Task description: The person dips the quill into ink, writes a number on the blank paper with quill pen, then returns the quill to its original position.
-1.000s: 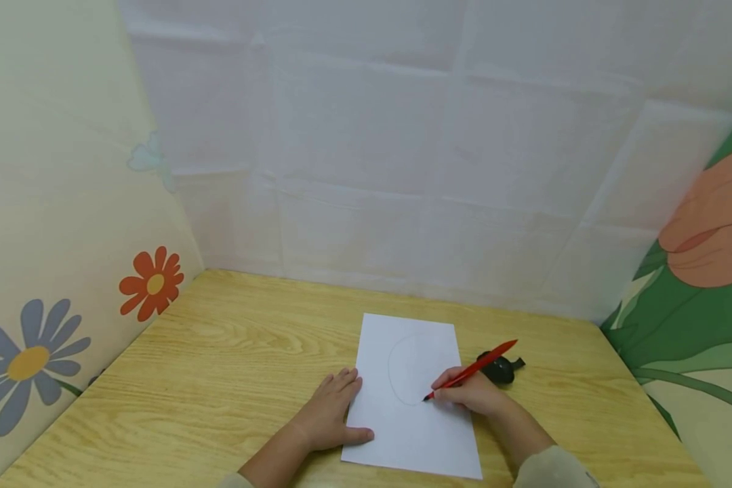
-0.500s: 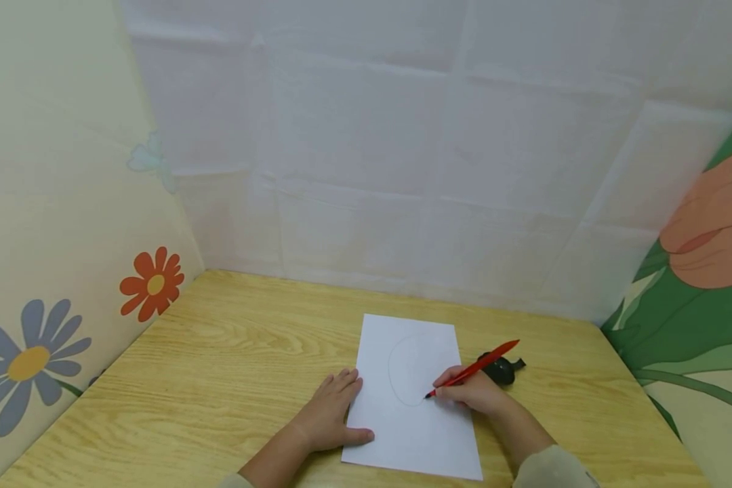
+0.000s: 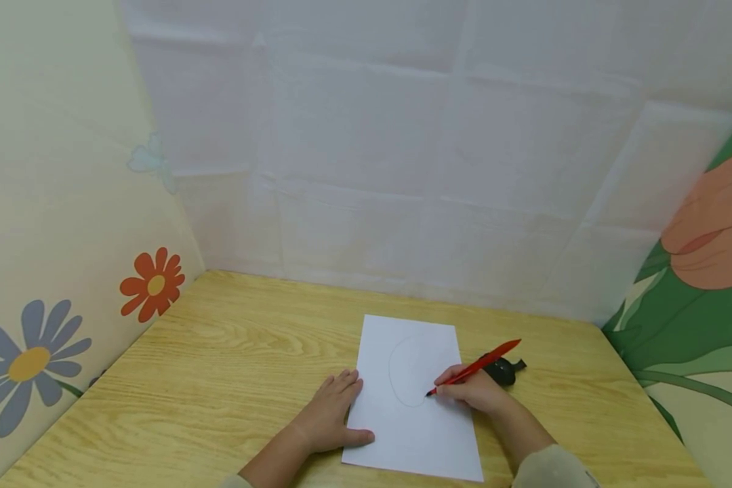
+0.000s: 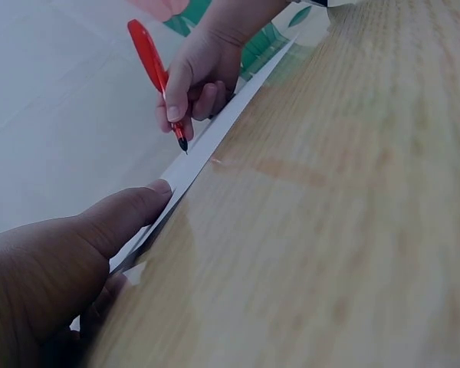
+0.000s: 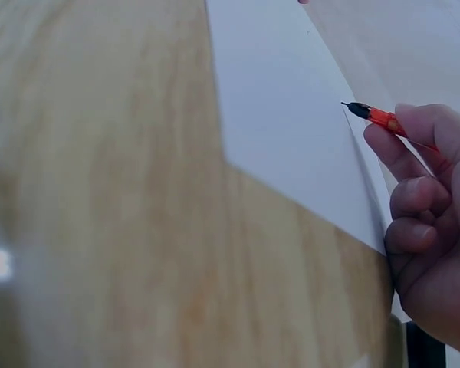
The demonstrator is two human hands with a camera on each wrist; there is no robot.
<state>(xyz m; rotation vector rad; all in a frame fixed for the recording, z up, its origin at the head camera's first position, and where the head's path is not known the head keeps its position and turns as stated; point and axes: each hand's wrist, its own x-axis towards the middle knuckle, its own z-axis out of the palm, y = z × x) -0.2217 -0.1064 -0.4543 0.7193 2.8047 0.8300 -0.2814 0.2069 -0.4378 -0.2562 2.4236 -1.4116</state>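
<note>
A sheet of white paper (image 3: pixel 396 434) lies on the wooden table, bearing a thin curved line like an unclosed oval. My right hand (image 3: pixel 472 392) pinches a red pen (image 3: pixel 488 356) between thumb and fingers, its black tip down at the lower right end of that line. In the right wrist view the pen (image 5: pixel 383 117) shows its dark tip over the paper, with the other fingers curled beneath. Spread flat, my left hand (image 3: pixel 326 413) rests on the sheet's left edge, thumb on the paper. The left wrist view shows that thumb on the paper's edge.
Just beyond my right hand sits a small glossy black object (image 3: pixel 501 370) with a short tail, partly hidden by the pen and hand. The wooden table (image 3: pixel 219 379) meets a white cloth backdrop (image 3: pixel 402 169). Flower-printed panels stand at both sides.
The pen tip has crept slightly up and to the right, and the drawn line has grown a little at its lower right end. My left hand has stayed in place.
</note>
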